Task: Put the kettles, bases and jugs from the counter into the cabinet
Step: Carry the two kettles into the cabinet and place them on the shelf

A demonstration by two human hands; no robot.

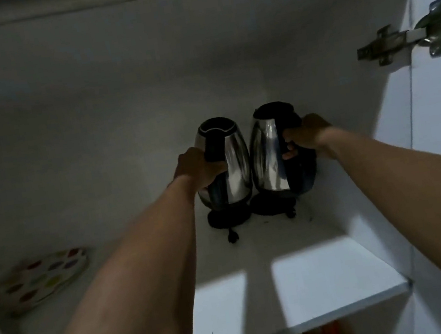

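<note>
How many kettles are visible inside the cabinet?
2. The left kettle is held by the left hand, the right kettle by the right hand, side by side on the shelf.

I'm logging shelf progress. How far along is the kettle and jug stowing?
Done: both bases sit on the cabinet shelf. In hand: left hand and right hand each hold a kettle by its handle above the bases. Left: no jugs visible here.
</note>
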